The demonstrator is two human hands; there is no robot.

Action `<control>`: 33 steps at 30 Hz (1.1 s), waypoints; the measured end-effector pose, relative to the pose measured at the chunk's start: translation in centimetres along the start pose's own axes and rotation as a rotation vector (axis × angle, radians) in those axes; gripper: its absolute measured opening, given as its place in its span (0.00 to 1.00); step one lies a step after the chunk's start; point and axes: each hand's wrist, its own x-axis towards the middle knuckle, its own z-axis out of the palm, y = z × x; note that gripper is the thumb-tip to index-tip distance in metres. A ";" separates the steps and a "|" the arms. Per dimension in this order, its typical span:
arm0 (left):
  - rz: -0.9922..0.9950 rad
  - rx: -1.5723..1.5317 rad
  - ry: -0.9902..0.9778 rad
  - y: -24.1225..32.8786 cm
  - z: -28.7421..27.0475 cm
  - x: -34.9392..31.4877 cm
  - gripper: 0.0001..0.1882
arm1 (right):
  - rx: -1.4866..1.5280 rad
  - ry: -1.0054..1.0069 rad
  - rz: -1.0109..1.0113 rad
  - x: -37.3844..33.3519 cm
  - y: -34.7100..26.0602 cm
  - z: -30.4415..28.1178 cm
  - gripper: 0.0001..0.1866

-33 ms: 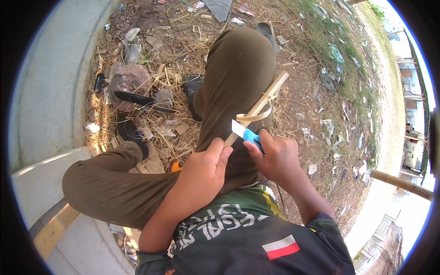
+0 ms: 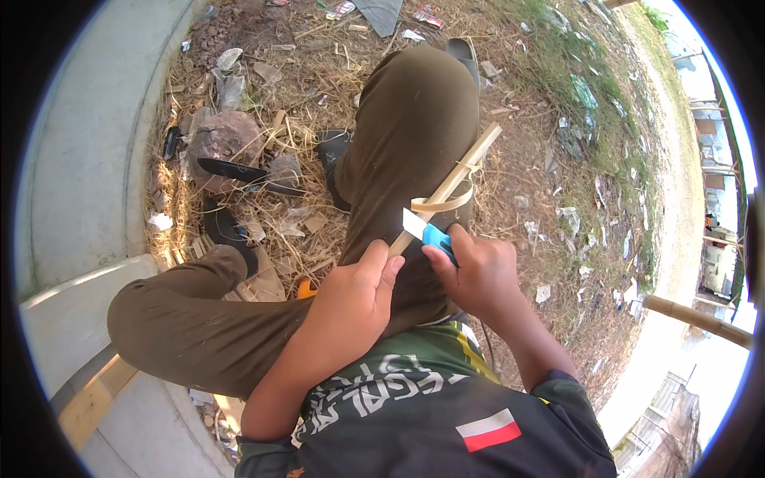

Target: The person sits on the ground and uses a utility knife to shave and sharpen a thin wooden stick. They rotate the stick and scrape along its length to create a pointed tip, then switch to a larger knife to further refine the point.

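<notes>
My left hand (image 2: 355, 299) is closed round the near end of a pale split bamboo strip (image 2: 462, 169). The strip slants up and to the right across my raised right leg. In my closed right hand (image 2: 480, 275) is a utility knife (image 2: 437, 239) with a blue handle. Its pale blade (image 2: 413, 224) lies across the strip, just beyond my left fingers. A thin curled shaving (image 2: 453, 205) loops off the strip past the blade, and a smaller curl shows farther up. My fingers hide the strip's near end and part of the knife handle.
On the far left, a dark flat blade-like tool (image 2: 231, 170) lies across a round stump or stone (image 2: 226, 143). An orange object (image 2: 306, 288) shows partly behind my left wrist. Straw, shavings and litter cover the ground. A pale wall (image 2: 103, 159) stands left; a bamboo pole (image 2: 697, 320) juts in right.
</notes>
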 end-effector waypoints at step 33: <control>-0.219 0.204 -0.056 -0.3 -2.6 -11.4 0.16 | 0.000 0.204 0.065 -1.1 -0.7 3.0 0.26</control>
